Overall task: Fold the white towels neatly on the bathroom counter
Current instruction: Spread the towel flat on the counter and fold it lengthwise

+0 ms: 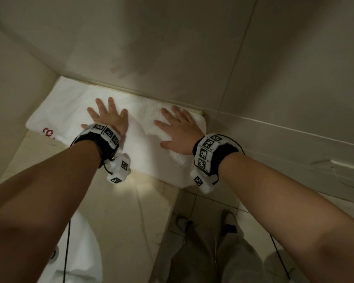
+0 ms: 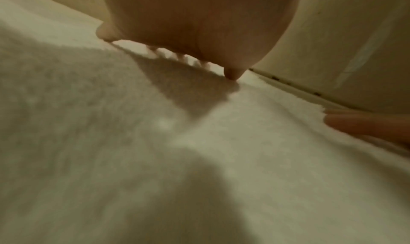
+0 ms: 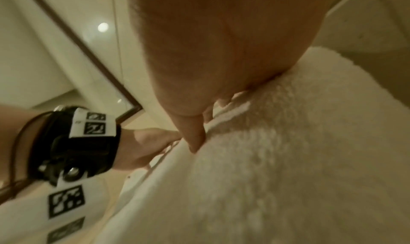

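1. Both bare forearms reach forward from the bottom of the head view, each wrist wrapped in a black band with white marker blocks (image 1: 107,137).
2. The left hand (image 1: 108,116) lies palm down, fingers straight and fanned, on the left half of the thick white terry towel (image 1: 143,139).
3. The left wrist view shows that palm (image 2: 199,19) from beneath: the fingertips (image 2: 231,75) touch the pile and cast a shadow on it.
4. The right hand (image 1: 179,132) is flat too, fingers splayed toward the wall, thumb out to the left, resting on the towel's right half.
5. In the right wrist view the heel of that hand (image 3: 221,46) sinks into the fluffy cloth (image 3: 288,160); its thumb presses the surface.
6. Neither hand pinches or grips anything; the two are apart, side by side.
7. The towel lies along the back of the beige stone counter (image 1: 119,211), against the pale tiled wall (image 1: 172,48), in the corner.
8. Red embroidered lettering (image 1: 48,132) shows near its left front edge.
9. A white basin's rim (image 1: 84,242) curves at lower left; the person's grey trousers (image 1: 223,252) appear below the counter's edge.
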{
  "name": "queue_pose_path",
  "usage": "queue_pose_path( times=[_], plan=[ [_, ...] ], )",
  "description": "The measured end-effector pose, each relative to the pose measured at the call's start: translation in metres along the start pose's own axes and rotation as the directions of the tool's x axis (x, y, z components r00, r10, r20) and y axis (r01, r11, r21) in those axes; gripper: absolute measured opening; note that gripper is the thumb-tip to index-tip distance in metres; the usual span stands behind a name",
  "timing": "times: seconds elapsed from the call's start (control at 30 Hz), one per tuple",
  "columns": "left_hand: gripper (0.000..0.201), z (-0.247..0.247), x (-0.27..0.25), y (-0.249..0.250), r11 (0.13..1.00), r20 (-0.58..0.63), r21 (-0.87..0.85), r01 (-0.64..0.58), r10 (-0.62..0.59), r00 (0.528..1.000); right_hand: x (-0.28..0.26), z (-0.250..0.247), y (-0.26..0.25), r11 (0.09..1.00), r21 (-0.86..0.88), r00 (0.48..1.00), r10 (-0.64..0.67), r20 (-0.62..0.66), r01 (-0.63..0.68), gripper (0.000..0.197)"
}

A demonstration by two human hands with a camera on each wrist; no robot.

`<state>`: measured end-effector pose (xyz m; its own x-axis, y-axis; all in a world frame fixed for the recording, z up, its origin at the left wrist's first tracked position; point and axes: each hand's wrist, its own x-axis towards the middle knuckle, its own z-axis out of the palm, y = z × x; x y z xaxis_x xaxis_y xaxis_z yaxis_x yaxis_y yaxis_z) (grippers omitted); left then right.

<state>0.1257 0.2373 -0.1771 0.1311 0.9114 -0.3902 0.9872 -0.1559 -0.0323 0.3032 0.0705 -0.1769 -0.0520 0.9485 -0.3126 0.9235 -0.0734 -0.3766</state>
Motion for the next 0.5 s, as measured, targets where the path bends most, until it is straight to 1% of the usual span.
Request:
queue_pose_path(
  times=[0.1,0.17,0.23,0.33,0.37,0.43,0.5],
  plan=[
    [0.072,0.005,-0.016,0.011,1.0,-0.04,0.002,-0.003,0.003,0.999,-0.007,-0.003,0.006,0.988,0.151,0.998,-0.015,-0.064,0.025,0.071],
    [0.069,0.003,-0.035,0.024,1.0,-0.032,0.002,-0.031,0.031,0.999,-0.017,-0.002,0.012,0.971,0.237,0.994,-0.014,-0.105,0.039,0.067],
    [0.069,-0.001,-0.053,0.037,0.997,-0.032,-0.017,-0.071,0.071,0.997,-0.029,0.001,0.015,0.956,0.292,0.991,-0.004,-0.135,0.044,0.064],
    [0.069,0.004,-0.086,0.053,0.987,-0.076,0.004,-0.161,0.161,0.984,-0.05,0.007,0.023,0.942,0.331,0.982,0.009,-0.188,0.055,0.059],
    [0.069,0.007,-0.099,0.059,0.986,-0.077,-0.029,-0.166,0.163,0.984,-0.057,0.01,0.026,0.938,0.343,0.975,0.018,-0.222,0.061,0.057],
    [0.068,0.01,-0.117,0.073,0.982,-0.046,-0.087,-0.168,0.165,0.985,-0.07,0.016,0.031,0.919,0.389,0.953,0.06,-0.298,0.063,0.051],
    [0.068,0.013,-0.135,0.089,0.98,0.034,-0.073,-0.185,0.188,0.982,-0.081,0.024,0.037,0.897,0.438,0.934,0.103,-0.343,0.062,0.046]
  ],
)
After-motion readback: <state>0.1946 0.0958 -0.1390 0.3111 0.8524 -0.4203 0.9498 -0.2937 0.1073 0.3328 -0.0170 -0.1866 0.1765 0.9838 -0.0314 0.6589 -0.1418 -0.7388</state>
